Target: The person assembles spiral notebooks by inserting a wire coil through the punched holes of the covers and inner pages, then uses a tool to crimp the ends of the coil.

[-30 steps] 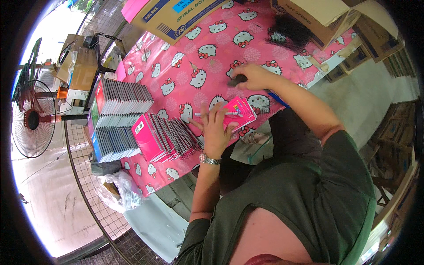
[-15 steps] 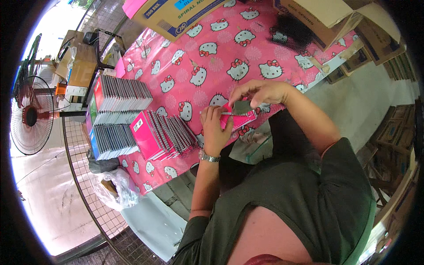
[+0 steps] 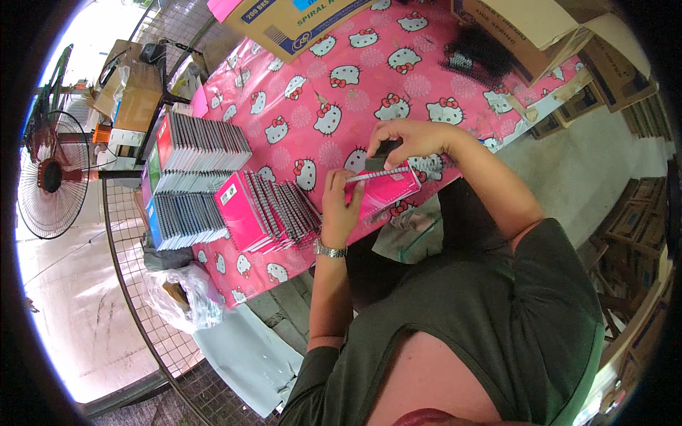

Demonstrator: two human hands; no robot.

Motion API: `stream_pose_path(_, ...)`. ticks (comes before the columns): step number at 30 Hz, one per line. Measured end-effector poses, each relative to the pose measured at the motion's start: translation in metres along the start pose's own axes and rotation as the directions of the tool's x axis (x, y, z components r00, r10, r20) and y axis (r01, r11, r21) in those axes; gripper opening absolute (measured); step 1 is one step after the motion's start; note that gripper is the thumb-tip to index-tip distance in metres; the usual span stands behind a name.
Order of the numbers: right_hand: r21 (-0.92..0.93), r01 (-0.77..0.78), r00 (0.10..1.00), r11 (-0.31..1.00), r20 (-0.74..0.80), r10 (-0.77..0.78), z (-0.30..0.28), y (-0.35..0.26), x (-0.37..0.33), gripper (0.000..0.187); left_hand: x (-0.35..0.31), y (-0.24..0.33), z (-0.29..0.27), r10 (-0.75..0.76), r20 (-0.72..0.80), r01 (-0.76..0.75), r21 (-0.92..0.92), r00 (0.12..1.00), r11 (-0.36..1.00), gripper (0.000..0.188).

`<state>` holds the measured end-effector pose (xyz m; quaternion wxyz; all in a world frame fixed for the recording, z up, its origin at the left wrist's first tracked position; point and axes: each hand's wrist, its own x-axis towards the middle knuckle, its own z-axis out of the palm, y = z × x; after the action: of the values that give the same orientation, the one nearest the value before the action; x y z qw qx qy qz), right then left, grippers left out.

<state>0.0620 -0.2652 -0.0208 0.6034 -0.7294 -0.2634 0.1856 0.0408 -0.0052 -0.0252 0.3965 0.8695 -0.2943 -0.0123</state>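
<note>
My left hand grips a pink notebook by its left side, lifted a little off the pink cartoon-cat tablecloth. My right hand pinches a small dark object at the notebook's top edge, where a thin spiral wire runs along the binding. A wristwatch sits on my left wrist. To the left of that hand lies a fanned row of pink spiral notebooks.
Stacks of finished notebooks stand at the table's left edge. A pile of black spiral coils lies at the back right beside cardboard boxes. A long box lies at the back. A floor fan stands far left.
My right hand came back from the far side of the table to the notebook's top edge. My left hand lifted the pink notebook slightly.
</note>
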Motion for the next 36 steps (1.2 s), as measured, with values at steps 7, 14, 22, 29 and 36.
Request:
stream_pose_path(7,0.446,-0.170,0.985,0.878,0.116,0.132,0.004,0.006,-0.002,0.039,0.003,-0.002,0.002,0.073,-0.002,-0.072,0.118,0.997,0.990,0.022)
stream_pose_path(14,0.508,-0.041,0.992,0.860,0.122,-0.025,0.000,0.015,0.001,0.039,0.006,0.005,0.000,-0.012,0.098,0.019,-0.075,0.995,0.997,0.020)
stream_pose_path(22,0.534,-0.128,0.986,0.836,0.160,0.049,0.001,0.019,0.002,0.045,0.010,0.000,0.007,0.007,0.083,0.005,-0.150,0.997,0.989,0.024)
stream_pose_path(29,0.367,-0.119,0.989,0.923,0.122,0.079,0.001,0.016,0.012,0.039,0.008,-0.023,0.017,-0.109,0.076,0.129,-0.370,0.991,0.920,0.029)
stream_pose_path(36,-0.660,-0.253,0.967,0.707,-0.185,0.174,-0.009,0.009,0.011,0.048,0.006,-0.011,0.012,-0.212,0.065,0.217,-0.468,0.975,0.857,0.024)
